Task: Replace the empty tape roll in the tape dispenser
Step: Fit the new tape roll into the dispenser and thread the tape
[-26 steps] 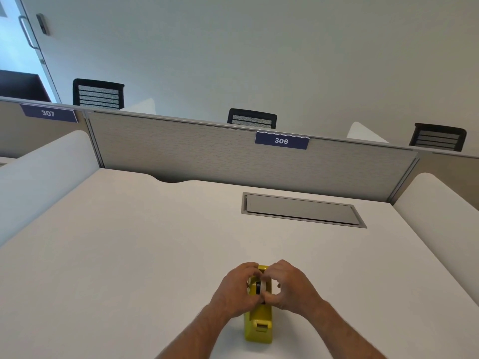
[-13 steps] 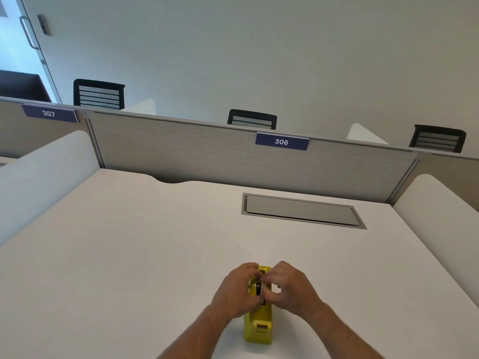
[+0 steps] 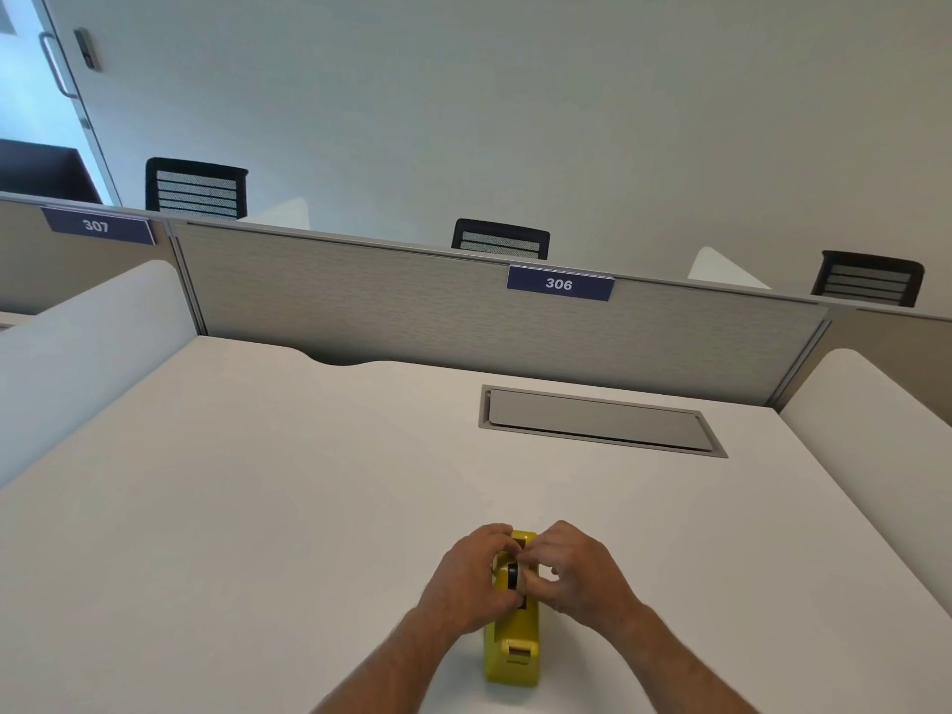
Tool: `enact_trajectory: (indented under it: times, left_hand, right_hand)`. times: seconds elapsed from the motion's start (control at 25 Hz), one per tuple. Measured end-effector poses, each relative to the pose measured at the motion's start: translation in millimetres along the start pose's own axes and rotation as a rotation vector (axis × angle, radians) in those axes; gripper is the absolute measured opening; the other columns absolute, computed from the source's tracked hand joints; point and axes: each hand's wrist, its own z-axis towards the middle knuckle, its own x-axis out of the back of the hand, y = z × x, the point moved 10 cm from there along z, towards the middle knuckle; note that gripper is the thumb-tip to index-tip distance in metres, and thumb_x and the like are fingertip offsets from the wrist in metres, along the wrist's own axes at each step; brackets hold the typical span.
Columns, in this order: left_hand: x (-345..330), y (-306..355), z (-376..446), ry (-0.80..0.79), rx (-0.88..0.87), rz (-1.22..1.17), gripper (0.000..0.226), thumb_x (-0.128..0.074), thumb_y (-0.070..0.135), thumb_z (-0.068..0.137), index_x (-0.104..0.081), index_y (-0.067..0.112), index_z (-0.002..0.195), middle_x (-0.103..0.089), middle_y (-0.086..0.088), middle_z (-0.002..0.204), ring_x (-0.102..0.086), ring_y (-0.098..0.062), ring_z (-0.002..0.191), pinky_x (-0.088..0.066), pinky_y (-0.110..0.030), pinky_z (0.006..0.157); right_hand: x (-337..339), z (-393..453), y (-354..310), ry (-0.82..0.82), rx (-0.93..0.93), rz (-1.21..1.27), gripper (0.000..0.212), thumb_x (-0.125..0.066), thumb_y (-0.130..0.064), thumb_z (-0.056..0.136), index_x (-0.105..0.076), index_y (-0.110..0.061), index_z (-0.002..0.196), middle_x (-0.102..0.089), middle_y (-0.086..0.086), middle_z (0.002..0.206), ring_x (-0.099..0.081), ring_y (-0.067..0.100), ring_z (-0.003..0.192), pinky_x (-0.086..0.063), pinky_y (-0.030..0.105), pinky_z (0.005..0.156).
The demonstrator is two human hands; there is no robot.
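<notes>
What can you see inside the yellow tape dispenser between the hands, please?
Inside the yellow tape dispenser, a dark round part shows between the left hand and right hand. The fingers cover the rest, so any tape on it is hidden.

A wide white matte desk top with a shallow curved notch in its far edge carries everything. A flat grey rectangular hatch cover with a metal frame sits flush in the desk, far and to the right. Standing directly on the near part of the desk, slightly right of centre, is a yellow plastic tape dispenser, its length running from near to far.
</notes>
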Motion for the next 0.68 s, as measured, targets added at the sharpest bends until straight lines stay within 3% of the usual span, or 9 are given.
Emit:
enact_trajectory:
  times: [0.68]
  left_hand:
    - [-0.5,-1.1,-0.1,0.002,-0.009,-0.012,0.049,-0.078,0.039,0.071,-0.063,0.030,0.117,-0.051,0.009,0.146,-0.051,-0.010,0.128,-0.051,-0.034,0.105]
  right_hand:
    - [-5.7,-3.1,0.9,-0.052,-0.026,-0.012,0.027,-0.064,-0.045,0.072,-0.068,-0.031,0.095,-0.069,-0.016,0.086,-0.052,0.005,0.082,-0.051,0.022,0.057]
